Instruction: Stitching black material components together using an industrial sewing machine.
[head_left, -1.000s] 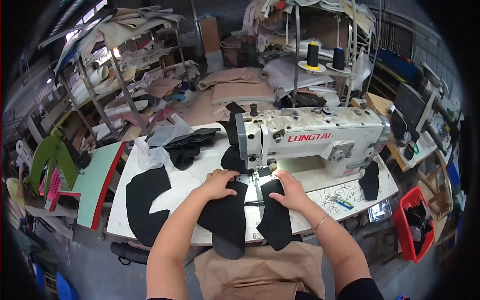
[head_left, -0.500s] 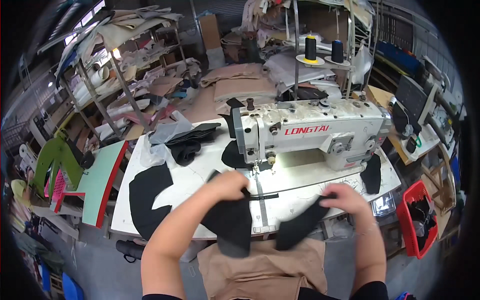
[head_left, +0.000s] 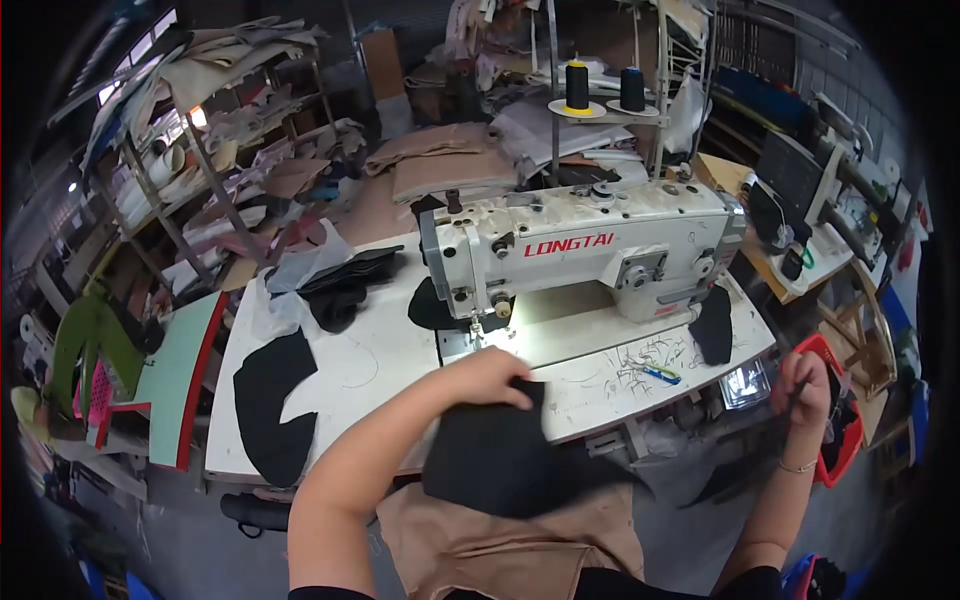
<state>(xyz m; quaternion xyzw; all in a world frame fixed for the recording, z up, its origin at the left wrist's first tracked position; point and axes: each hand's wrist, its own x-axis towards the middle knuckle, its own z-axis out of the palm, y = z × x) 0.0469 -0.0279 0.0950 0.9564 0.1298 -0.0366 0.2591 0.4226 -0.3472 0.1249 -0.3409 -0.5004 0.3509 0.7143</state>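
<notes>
Squarely before the sewing machine (head_left: 590, 255), the worktop (head_left: 360, 370) edge carries a black fabric panel (head_left: 495, 455) hanging lapward, pinned under the left hand (head_left: 490, 378), its grip flat; the right hand (head_left: 805, 390), far rightward, pinches a dark strip (head_left: 745, 470).

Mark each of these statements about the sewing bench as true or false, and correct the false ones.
1. The left hand presses a black fabric piece at the table's front edge. True.
2. The right hand rests on the sewing machine. False: it is out to the right, off the table, holding a black piece that hangs down.
3. Two dark thread cones stand behind the machine. True.
4. The large black cut piece lies to the right of the machine. False: it lies on the table's left part.
</notes>
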